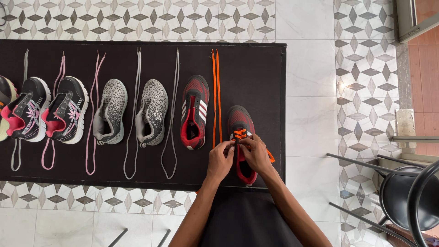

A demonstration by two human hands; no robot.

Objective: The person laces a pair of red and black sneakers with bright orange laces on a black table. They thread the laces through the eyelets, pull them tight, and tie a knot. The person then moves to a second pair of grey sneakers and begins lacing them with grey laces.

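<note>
Patterned floor tiles in grey and white lie all around a long black table [256,59], and a black metal chair [402,196] stands at the right side. From where I stand, the person leans over the right end of the table.

Both hands are at work on the red and black shoe [241,120] nearest to that end. The left hand [220,160] and the right hand [255,153] are close together over the tongue of the shoe, and each one pinches an end of the orange lace [240,133] with closed fingers. Only the lowest rows near the toe are crossed, so I judge that the lacing is in an early step. The following move would need each end to go through the next free pair of eyelets, with both sides pulled evenly so the lace lies flat.

Beside this shoe lies a second orange lace [215,91], straight and loose, and then its partner, another red and black shoe [195,112] without lace. Further left are two grey knit shoes [132,113] with grey laces [137,114] between them, and two black and pink shoes [45,112] with pink laces [93,114]. All shoes are in a row with toes pointing away from the person.
</note>
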